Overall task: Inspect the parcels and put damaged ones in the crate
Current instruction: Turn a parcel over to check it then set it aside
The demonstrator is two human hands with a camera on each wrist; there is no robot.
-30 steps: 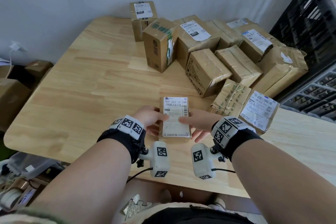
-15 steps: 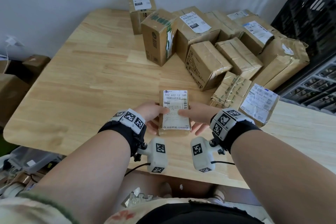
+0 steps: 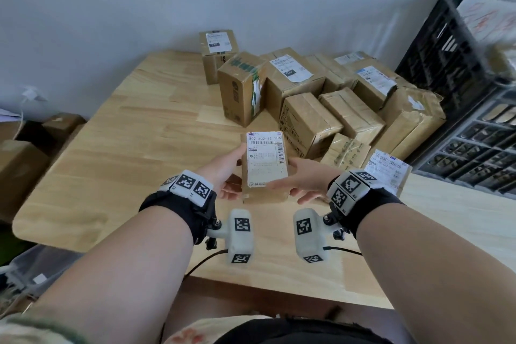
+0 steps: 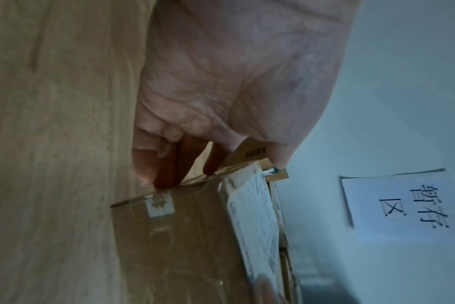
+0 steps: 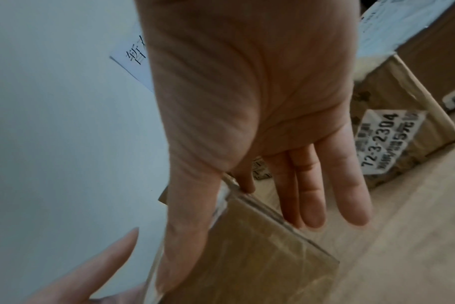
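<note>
A small brown parcel [image 3: 265, 165] with a white shipping label on its upper face hangs above the wooden table [image 3: 125, 148], tilted toward me. My left hand [image 3: 226, 170] grips its left side, thumb on the top edge and fingers curled beneath. My right hand [image 3: 304, 179] pinches its right side, thumb on the label face and fingers beneath. The left wrist view shows the parcel [image 4: 182, 236] taped over, with my fingers [image 4: 153, 164] at its corner. In the right wrist view three fingers [image 5: 312, 195] lie straight under the parcel [image 5: 260, 257]. A black crate [image 3: 446, 64] stands at the right.
Several brown parcels [image 3: 321, 109] are piled at the table's back right, against the crate. A flat labelled parcel [image 3: 388, 167] lies just right of my right wrist. Cardboard boxes [image 3: 19, 165] sit on the floor to the left. A paper sign [image 4: 392, 205] hangs on the wall.
Both hands have lifted the small parcel off the table and tipped its label toward me. The head view has tilted upward.
</note>
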